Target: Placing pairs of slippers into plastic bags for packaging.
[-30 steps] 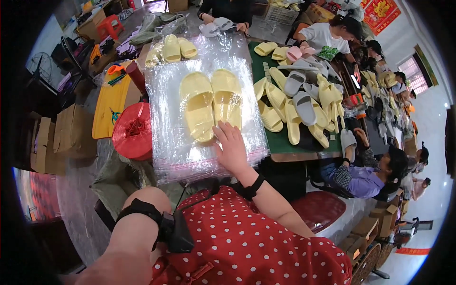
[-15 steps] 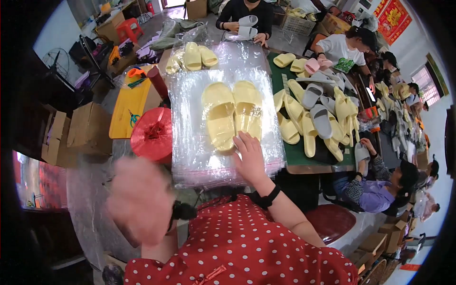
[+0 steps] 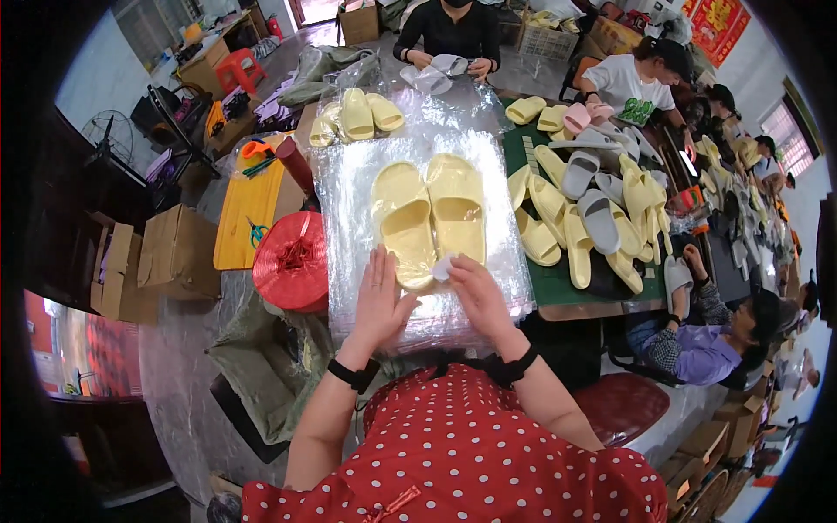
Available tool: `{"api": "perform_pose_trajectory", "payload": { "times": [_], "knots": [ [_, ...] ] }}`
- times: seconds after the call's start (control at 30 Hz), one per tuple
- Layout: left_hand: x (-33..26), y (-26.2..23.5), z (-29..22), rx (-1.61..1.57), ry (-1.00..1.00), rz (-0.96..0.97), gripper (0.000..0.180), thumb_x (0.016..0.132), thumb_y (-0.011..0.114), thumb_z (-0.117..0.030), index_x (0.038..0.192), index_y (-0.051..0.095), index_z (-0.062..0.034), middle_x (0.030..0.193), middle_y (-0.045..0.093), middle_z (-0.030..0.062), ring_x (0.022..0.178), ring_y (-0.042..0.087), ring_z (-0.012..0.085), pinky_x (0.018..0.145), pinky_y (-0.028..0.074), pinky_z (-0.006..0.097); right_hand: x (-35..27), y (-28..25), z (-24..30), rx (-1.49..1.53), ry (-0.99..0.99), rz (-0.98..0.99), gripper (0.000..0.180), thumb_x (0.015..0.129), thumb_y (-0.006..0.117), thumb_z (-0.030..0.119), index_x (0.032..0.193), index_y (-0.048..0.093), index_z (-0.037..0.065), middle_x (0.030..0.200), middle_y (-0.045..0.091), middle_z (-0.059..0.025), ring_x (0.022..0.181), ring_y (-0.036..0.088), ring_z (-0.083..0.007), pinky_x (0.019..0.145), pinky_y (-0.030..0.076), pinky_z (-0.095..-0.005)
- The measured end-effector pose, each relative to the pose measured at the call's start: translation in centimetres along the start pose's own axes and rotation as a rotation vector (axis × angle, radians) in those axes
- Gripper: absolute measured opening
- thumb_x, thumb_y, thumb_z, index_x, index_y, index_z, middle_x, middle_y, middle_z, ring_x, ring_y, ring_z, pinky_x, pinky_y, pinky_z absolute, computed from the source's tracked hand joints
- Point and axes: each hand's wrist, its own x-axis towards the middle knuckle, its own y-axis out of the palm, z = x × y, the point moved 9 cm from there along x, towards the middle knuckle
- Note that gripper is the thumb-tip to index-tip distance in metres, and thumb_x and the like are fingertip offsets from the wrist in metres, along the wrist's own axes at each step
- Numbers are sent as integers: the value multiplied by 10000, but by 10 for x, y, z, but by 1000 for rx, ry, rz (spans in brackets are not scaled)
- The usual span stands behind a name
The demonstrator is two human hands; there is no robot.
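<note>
A pair of pale yellow slippers (image 3: pixel 458 196) lies side by side on a stack of clear plastic bags (image 3: pixel 349 270), toes pointing away from me. Shiny clear film seems to cover the slippers. My left hand (image 3: pixel 378 301) rests flat by the heel of the left slipper, fingers stretched out and holding nothing. Between the fingertips of my right hand (image 3: pixel 478 295) is a small white rounded piece (image 3: pixel 444 266), thin like a sticker, near the slippers' heels. Its exact kind is not clear.
Loose yellow and grey slippers (image 3: pixel 598 222) crowd the green table to the right. More bagged yellow slippers (image 3: pixel 357 113) lie beyond the stack. A red twine roll (image 3: pixel 290 261) and scissors (image 3: pixel 257 234) sit at left. A co-worker (image 3: pixel 449 39) handles grey slippers across the table.
My left hand has come in from the lower left and now lies by the slippers' heels. The white piece now shows in my right hand, which has shifted slightly lower.
</note>
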Motion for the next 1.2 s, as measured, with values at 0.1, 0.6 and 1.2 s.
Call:
{"api": "perform_pose_trajectory", "payload": {
  "times": [0.1,0.6,1.2],
  "knots": [
    [2,-18,2,-100,-33,-136,854,854,680,-271,1495,232,71,1548,232,294,1443,210,445,1182,198,476,-19,-35,-38,411,357,-205,164,920,630,40,1070,656,-20,1017,667,-142,933,642,-214,842,498,-314],
    [24,-36,-5,228,-324,-185,515,764,761,-323,1149,649,1,1343,476,315,1326,292,441,1093,264,517,-12,-34,-52,-92,740,-9,524,883,640,497,971,694,-17,818,712,-186,803,697,-343,707,541,-418],
    [3,-2,-4,-1376,-786,-109,455,905,650,-79,1305,491,69,1165,646,146,1023,650,235,884,539,361,-17,-11,-46,1140,753,-237,639,829,650,-10,1369,310,-29,1154,601,-178,940,662,-208,770,568,-311]
  ]
}}
